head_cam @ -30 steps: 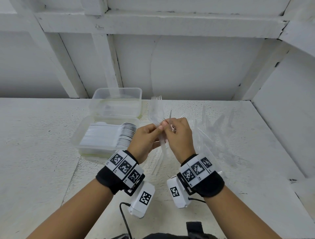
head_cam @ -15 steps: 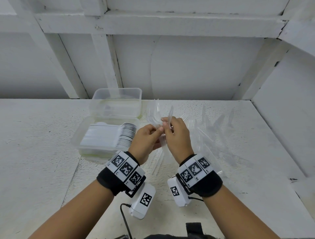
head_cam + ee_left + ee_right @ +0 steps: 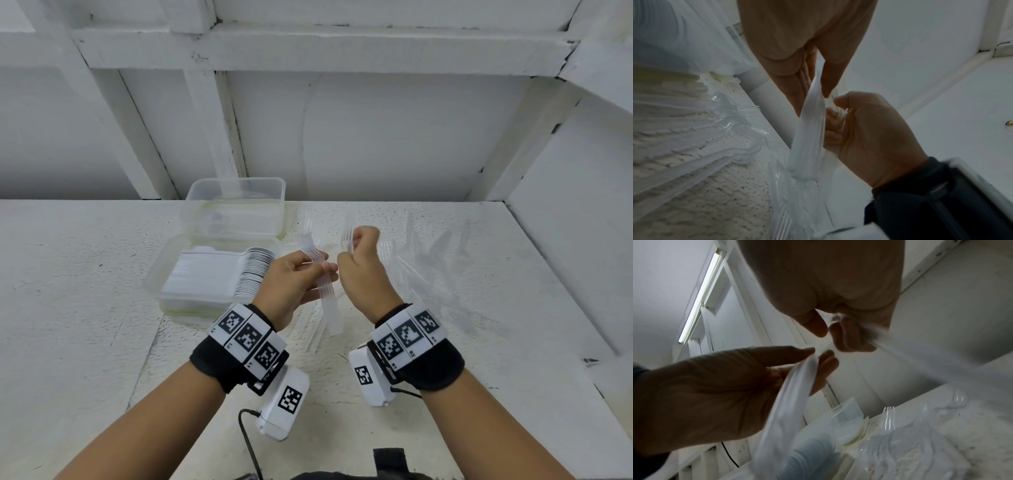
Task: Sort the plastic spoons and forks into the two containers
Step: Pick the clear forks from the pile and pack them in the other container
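White-painted table (image 3: 85, 308) carries two clear containers: the near container (image 3: 161, 274) holds stacked spoons (image 3: 219, 274), the far container (image 3: 236, 202) looks empty. Left hand (image 3: 291, 287) pinches a nested fork stack (image 3: 320, 284); right hand (image 3: 363, 274) grips a single fork (image 3: 347, 240). Risk: the slick stack may fan out and slip. No readable text; wristbands carry only coded markers.

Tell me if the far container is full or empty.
Nearly empty, as far as shows. The far container has clear walls with its pale floor visible; something faint may lie at the bottom. The near container holds a row of spoons.
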A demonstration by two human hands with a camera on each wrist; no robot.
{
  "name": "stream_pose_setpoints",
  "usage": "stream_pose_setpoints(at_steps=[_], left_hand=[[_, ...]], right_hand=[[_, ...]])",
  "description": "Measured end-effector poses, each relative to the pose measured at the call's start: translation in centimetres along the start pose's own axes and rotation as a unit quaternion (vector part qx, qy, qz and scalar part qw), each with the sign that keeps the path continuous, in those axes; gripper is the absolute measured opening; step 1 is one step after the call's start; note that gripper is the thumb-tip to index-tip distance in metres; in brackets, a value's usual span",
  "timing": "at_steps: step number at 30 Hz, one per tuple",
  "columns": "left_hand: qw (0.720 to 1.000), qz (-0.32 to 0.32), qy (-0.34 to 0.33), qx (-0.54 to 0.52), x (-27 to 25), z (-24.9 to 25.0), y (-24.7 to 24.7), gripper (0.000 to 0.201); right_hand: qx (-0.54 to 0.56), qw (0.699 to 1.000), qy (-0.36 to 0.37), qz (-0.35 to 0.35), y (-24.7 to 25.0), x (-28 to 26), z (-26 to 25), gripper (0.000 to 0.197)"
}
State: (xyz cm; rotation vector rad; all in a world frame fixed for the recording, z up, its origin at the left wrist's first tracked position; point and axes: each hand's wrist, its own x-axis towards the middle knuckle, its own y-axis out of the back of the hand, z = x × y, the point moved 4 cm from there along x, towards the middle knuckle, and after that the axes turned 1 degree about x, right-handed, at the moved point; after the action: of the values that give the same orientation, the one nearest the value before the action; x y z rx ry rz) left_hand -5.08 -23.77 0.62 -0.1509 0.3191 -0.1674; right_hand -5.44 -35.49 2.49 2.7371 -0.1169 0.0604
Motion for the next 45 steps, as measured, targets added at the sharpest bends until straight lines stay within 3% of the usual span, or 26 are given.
stream_pose_setpoints(at_steps=[8, 14, 19, 22, 26, 28, 32, 36, 41, 45], left_hand=[[0.999, -0.012, -0.001, -0.035, -0.1, 0.0, 0.0, 0.014], [0.999, -0.003, -0.012, -0.051, -0.2, 0.1, 0.3, 0.013], [0.998, -0.012, -0.011, -0.055, -0.1, -0.1, 0.3, 0.011], [0.998, -0.013, -0.004, -0.061, 0.0, -0.1, 0.6, 0.01], [0.997, 0.002, 0.004, -0.08, 0.4, 0.1, 1.1, 0.019], [0.996, 0.01, 0.004, -0.09, 0.5, 0.5, 1.4, 0.016], [0.989, 0.039, 0.012, -0.145, 1.1, 1.2, 2.4, 0.015], [0.979, 0.057, 0.024, -0.194, 1.6, 1.7, 3.4, 0.009], [0.982, 0.072, 0.004, -0.174, 2.2, 2.2, 4.8, 0.01], [0.995, 0.052, -0.01, -0.081, 2.8, 4.2, 6.9, 0.019]], right_hand=[[-0.063, 0.993, 0.085, 0.045, 0.3, 0.4, -0.3, 0.009], [0.003, 0.995, 0.066, 0.068, 0.1, 0.4, 0.0, 0.008], [0.04, 0.998, 0.04, 0.027, -1.2, 0.3, -0.4, 0.018], [0.127, 0.992, -0.007, 0.003, -1.2, 0.3, -0.8, 0.027], [0.195, 0.976, -0.048, -0.083, -1.5, -0.1, -1.3, 0.038], [0.14, 0.985, -0.034, -0.094, -1.8, 0.0, -1.3, 0.034], [-0.053, 0.995, 0.074, -0.039, -2.0, 0.1, -1.3, 0.04], [-0.285, 0.943, 0.154, -0.079, -3.9, 0.2, -1.7, 0.052], [-0.319, 0.928, 0.171, -0.087, -5.5, 1.9, -2.9, 0.046], [-0.346, 0.915, 0.174, -0.112, -6.4, 3.7, -4.4, 0.043]])
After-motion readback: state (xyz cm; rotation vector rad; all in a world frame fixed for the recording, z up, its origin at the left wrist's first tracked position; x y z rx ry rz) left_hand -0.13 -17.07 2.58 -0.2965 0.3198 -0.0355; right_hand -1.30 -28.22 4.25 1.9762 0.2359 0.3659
